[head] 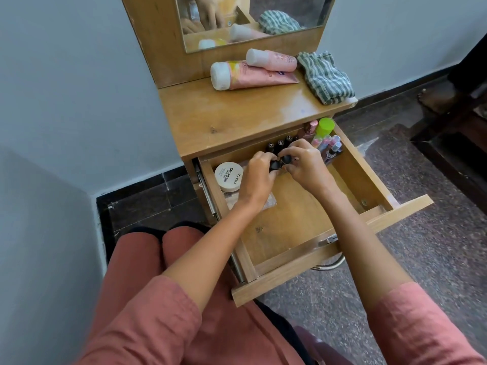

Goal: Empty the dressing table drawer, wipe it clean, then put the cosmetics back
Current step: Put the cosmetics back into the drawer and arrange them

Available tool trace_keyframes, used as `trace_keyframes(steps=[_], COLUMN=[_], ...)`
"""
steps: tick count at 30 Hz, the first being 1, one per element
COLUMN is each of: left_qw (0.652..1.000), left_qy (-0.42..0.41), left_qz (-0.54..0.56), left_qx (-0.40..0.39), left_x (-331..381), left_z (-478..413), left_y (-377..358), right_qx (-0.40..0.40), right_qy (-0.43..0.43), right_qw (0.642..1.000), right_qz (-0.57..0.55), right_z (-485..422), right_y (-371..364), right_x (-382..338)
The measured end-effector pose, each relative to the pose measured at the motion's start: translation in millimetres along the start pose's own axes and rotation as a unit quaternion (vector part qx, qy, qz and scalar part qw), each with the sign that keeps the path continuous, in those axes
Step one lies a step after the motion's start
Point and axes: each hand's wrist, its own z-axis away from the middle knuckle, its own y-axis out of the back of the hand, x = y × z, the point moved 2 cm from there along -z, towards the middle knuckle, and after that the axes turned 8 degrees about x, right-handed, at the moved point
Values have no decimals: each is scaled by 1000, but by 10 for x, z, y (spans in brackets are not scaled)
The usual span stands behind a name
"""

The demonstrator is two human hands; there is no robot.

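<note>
While both hands meet over the back half of the open drawer (295, 222), we see the left hand (259, 176) curled round a small black piece (274, 165) and the right hand (307, 164) pinching a dark round item (286, 159) touching it; whether these are two parts of one thing we cannot tell; just beyond the fingertips stands a row of black-capped bottles (280, 144), their bases hidden by the knuckles; left of the left hand lies a round tub (228, 175) near the drawer's side wall; right of the right hand, gloss tubes (328, 144) and a green-capped bottle (325, 126) crowd the far corner; from our wrists to the front panel the wooden floor shows open; a clear wrapper (267, 204) lies half hidden under the left wrist; beyond the hands the tabletop (237, 111) overhangs the drawer's back edge and carries two pink tubes (253, 75) and a striped cloth (325, 76) reaching its right edge; the mirror (290, 11) is cut off above.
</note>
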Motion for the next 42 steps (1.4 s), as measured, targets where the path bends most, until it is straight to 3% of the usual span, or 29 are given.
trace_keyframes(steps=[7, 15, 31, 42], left_qw=[1000, 1000, 999, 978], left_qy=[-1, -6, -26, -140], left_qz=[-21, -23, -11, 7], left_qx=[0, 10, 19, 153], left_x=[-47, -58, -16, 279], left_z=[-34, -47, -6, -438], left_y=[-45, -50, 37, 617], right_qx=[-2, -1, 29, 118], right_qy=[18, 28, -2, 29], right_qw=[996, 994, 999, 991], right_qz=[83, 103, 34, -55], right_z=[-5, -25, -13, -718], right_y=[-70, -140, 10, 435], right_x=[65, 64, -13, -355])
